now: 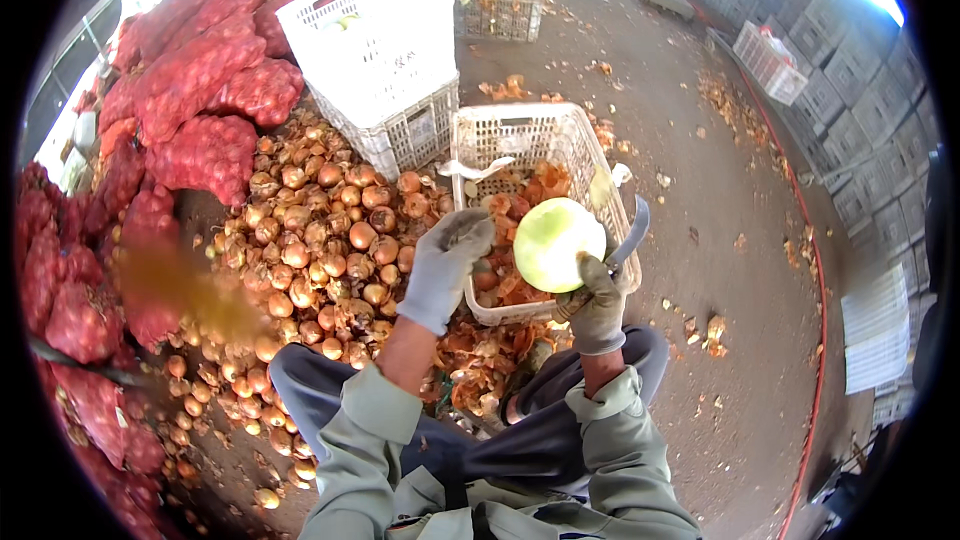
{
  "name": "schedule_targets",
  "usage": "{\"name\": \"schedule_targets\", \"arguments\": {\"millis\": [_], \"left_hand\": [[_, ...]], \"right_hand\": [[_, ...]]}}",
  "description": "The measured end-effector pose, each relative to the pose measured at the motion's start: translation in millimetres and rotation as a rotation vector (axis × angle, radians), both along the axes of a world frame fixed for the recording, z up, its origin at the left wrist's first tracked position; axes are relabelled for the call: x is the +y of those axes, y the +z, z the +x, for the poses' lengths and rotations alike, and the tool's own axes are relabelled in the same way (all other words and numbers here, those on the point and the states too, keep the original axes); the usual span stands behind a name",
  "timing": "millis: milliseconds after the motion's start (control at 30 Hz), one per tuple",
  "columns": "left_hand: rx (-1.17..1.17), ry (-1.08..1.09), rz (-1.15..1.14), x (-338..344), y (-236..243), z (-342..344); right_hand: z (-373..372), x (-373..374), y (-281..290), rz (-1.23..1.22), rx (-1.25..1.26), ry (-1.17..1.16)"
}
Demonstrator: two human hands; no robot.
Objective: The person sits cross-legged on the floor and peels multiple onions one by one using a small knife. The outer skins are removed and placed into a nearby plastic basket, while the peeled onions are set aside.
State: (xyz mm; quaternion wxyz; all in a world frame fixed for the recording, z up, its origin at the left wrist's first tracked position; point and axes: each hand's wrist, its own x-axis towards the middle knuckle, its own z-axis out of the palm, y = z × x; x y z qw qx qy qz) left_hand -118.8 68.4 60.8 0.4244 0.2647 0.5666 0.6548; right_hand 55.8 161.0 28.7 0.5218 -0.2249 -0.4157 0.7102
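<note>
My right hand [598, 312], in a grey glove with dark stained fingers, grips a small knife; its curved blade [632, 232] points up to the right. Against those fingers is a big, round, pale green-white vegetable [555, 240] that looks like a peeled onion; how firmly it is held I cannot tell. My left hand [452, 258], gloved too, has its fingers curled closed near the left side of a white plastic crate [585, 125]; anything inside them is hidden. Loose onion skins [545, 182] lie in this crate, below the pale vegetable.
Unpeeled onions [330, 240] cover the ground at left, with red mesh sacks [205, 65] piled beyond. A white-lined crate [385, 130] stands behind them. Another crate [500, 15] holds skins farther back. Stacked grey crates [850, 90] line the right side, near a red hose [815, 310].
</note>
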Motion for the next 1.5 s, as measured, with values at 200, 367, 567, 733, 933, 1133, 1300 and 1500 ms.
{"name": "schedule_targets", "arguments": {"millis": [200,367,567,733,933,1133,1300,1500], "left_hand": [[-0.426,-0.208,0.154,-40.8,-10.8,25.3],[-0.576,-0.289,0.064,-65.6,-7.3,35.1],[-0.708,-0.368,0.211,-72.6,-21.8,34.3],[-0.645,-0.184,0.318,-79.6,-45.5,32.7],[-0.847,-0.192,0.56,-89.8,-51.5,30.7],[-0.52,0.016,0.573,-93.6,-27.9,29.8],[0.026,0.119,0.453,-89.8,-31.1,35.8],[-0.259,0.123,0.556,-94.2,-17.7,44.4]], "right_hand": [[5.6,-23.2,13.0,-0.024,-0.085,0.13],[3.5,-30.5,22.6,-0.001,-0.117,0.284],[4.3,-29.7,19.2,0.092,-0.166,0.526],[-3.2,-42.0,30.0,0.174,-0.159,0.566],[1.4,-39.2,17.3,0.366,-0.488,0.406],[6.9,-46.9,29.0,-0.051,-0.476,0.433],[4.8,-67.0,14.0,-0.026,-0.236,0.642],[-0.6,-57.2,7.2,-0.059,-0.022,0.71]]}}
